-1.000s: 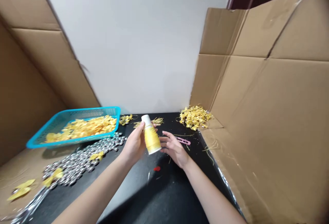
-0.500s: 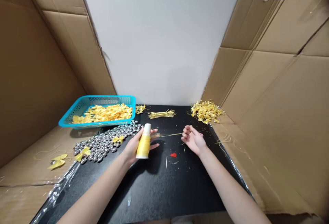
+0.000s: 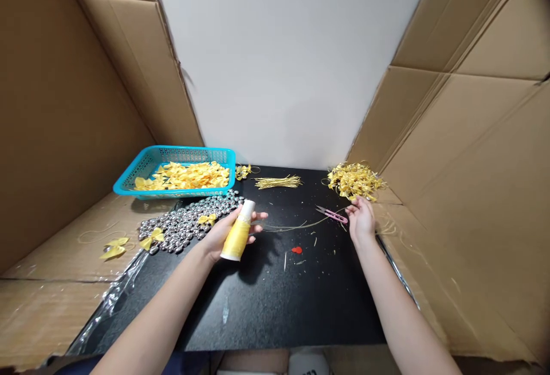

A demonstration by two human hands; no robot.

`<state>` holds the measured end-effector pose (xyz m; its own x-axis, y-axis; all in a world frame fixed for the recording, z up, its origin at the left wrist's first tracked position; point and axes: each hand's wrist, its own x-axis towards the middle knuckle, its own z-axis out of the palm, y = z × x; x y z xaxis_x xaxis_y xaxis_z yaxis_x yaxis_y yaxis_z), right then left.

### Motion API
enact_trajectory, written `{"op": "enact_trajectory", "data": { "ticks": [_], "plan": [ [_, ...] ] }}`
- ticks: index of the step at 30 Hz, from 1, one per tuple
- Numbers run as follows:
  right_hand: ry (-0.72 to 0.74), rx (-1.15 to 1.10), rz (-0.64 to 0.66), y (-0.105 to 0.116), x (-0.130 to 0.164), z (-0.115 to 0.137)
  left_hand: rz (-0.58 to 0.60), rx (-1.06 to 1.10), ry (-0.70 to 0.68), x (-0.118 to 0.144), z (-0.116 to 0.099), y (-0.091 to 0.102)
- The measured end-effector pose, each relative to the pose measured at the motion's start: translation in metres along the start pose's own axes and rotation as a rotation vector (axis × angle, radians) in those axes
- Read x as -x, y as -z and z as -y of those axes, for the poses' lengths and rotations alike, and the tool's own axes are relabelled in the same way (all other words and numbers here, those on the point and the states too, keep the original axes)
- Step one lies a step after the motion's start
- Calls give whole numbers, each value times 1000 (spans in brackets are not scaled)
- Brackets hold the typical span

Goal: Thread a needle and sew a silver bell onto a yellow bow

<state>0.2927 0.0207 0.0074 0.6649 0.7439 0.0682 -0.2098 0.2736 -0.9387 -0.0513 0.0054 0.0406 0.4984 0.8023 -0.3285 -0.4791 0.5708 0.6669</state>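
My left hand (image 3: 220, 236) is closed around a spool of yellow thread (image 3: 236, 239), its white end tilted up and away. From near the spool, thin strands of thread (image 3: 296, 227) run slackly across to my right hand (image 3: 361, 221). The fingertips of that hand are pinched on the thread, beside the pile of finished yellow bows (image 3: 354, 181). Just left of those fingers lie pink-handled thread snips (image 3: 333, 214) on the black table.
A blue basket (image 3: 174, 193) of yellow bows stands at the back left, with silver beads (image 3: 180, 227) spread before it. Gold ties (image 3: 279, 182) lie at the back. A red piece (image 3: 297, 250) and thread scraps dot the black tabletop (image 3: 275, 312). Cardboard walls (image 3: 468, 151) flank both sides.
My right hand has moved right and away from the spool, drawing the strands out longer and uncovering the snips. The left hand still holds the spool, now tilted more. The view has shifted slightly.
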Motion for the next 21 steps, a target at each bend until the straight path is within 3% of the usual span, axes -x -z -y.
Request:
{"op": "enact_trajectory", "data": {
  "ticks": [4,8,10,12,14,15,18,21],
  "plan": [
    [216,154,-129,-4,10,0,26,-29,-5,2,1,-1],
    [416,318,-93,-15,36,9,54,-21,-40,2,-1,-2],
    [592,494,75,-25,52,14,64,-10,-56,3,-2,-3],
    [698,657,397,-38,67,18,71,-2,-72,4,-2,-4],
    [688,740,621,-51,72,22,71,7,-86,5,-3,-5],
    [648,725,641,-57,70,25,67,11,-89,6,-4,-6],
    [426,501,505,-64,43,37,25,29,-109,7,-9,-4],
    [333,421,420,-59,0,55,-33,91,-191,9,-17,1]
  ]
}}
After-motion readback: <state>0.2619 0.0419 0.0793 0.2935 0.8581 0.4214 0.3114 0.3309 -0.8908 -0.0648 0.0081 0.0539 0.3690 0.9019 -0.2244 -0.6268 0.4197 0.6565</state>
